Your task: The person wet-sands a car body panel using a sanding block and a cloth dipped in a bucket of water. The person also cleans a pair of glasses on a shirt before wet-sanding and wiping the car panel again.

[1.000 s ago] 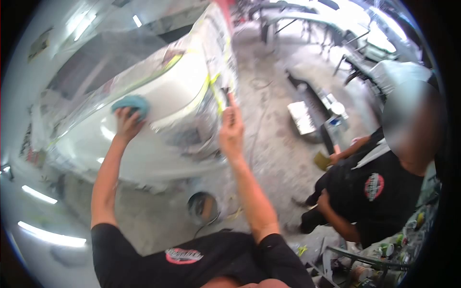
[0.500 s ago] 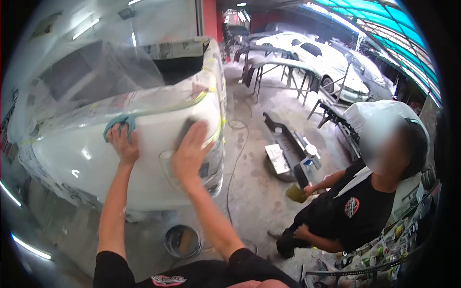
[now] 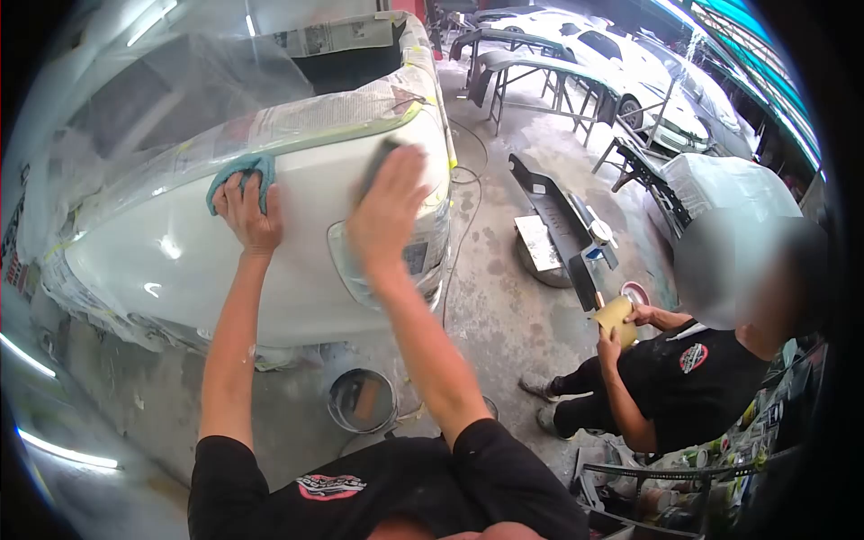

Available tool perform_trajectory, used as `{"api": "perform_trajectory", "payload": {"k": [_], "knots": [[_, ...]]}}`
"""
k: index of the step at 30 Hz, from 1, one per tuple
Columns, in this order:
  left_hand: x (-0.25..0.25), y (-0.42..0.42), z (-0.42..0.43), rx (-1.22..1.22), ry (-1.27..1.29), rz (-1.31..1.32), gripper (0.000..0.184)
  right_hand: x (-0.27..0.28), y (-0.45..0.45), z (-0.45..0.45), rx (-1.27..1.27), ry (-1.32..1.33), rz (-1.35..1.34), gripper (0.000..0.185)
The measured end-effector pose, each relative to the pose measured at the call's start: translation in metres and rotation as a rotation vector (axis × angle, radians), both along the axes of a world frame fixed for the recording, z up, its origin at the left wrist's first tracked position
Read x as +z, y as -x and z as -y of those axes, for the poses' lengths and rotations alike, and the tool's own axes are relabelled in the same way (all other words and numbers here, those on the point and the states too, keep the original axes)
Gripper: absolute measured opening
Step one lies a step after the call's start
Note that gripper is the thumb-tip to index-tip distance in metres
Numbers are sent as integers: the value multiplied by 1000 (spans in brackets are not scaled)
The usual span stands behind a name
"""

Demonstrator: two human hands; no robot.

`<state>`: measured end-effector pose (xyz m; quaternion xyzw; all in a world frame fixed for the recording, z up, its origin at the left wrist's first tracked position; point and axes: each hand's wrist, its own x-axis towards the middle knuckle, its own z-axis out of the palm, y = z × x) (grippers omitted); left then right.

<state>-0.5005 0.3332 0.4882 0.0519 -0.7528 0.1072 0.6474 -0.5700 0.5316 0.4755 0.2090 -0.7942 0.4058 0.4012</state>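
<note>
In the head view my left hand (image 3: 251, 216) presses a teal cloth (image 3: 236, 168) against the white car panel (image 3: 225, 288), fingers curled over it. My right hand (image 3: 391, 207), a little blurred, lies on the same panel further right. Under its fingers is a dark, flat sanding block (image 3: 379, 167), mostly covered by the hand. A rounded-corner recess outline (image 3: 337, 256) shows in the panel beside the right wrist. Newspaper masking (image 3: 297, 121) with yellow-green tape runs along the panel's upper edge, and clear plastic film covers the car above it.
Below the panel stands a bucket (image 3: 363, 401) with a brown block in it. To the right, a co-worker (image 3: 693, 387) holds a yellowish sheet (image 3: 616, 321) in both hands. A dark bumper part (image 3: 553, 229) rests near a stool; a cable (image 3: 463, 243) crosses the floor.
My view has tilted down and shifted, moving the scene within the frame. Both hands stay on the panel with cloth and block. The co-worker now has both hands on the yellowish sheet.
</note>
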Motion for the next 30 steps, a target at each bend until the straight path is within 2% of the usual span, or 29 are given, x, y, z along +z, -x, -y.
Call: {"api": "perform_trajectory", "payload": {"k": [1, 2, 5, 6, 9, 13, 16, 19, 20, 23, 27, 28, 30], "knots": [[0, 0, -1, -3, 3, 0, 33, -15, -16, 6, 0, -95, -94, 74], [-2, -1, -2, -6, 3, -1, 34, -30, -28, 8, 117, -97, -118, 77], [-1, 1, 1, -13, 10, 4, 34, 0, -4, -24, -6, -186, -43, 72], [-3, 1, 1, -6, 10, 6, 34, 18, 11, -28, 52, 30, 20, 65], [-4, -2, 2, 2, 5, 4, 34, 29, 43, -37, 206, 195, 167, 61], [-6, 3, 2, -1, -9, -11, 34, 1, 24, -47, 161, 101, -27, 59], [-5, 1, 3, 14, 16, 10, 34, 32, 82, -48, 403, 282, 111, 56], [-3, 2, -1, 30, 14, 6, 33, 18, 92, -50, 547, 381, 34, 57], [-4, 3, -1, 29, 10, -1, 33, 2, 76, -58, 451, 302, 21, 55], [-7, 7, 3, 30, 11, -13, 34, -13, 55, -71, 411, 221, 87, 55], [-5, 2, 3, 54, 37, 17, 35, 24, 106, -70, 642, 272, 152, 58], [-6, 4, 3, 53, 41, 6, 35, 15, 105, -77, 650, 251, 98, 57], [-7, 5, 4, 50, 43, -6, 35, -11, 97, -97, 685, 272, 170, 57]]}}
